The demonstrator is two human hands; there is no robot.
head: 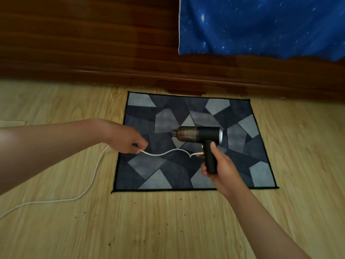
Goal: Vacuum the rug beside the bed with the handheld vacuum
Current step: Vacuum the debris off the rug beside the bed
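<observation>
Handheld vacuum [197,135] sits above the rug [168,174] with its nozzle level, the right hand [218,167] wrapped round its grip. Left hand [127,139] pinches the white cord [164,153], whose end meets the grip. Judged status: no pass begun, whole rug outstanding.

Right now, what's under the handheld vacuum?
The grey patterned rug, with the white cord crossing it. The right hand holds the vacuum over it; the patch they cover is hidden.
</observation>
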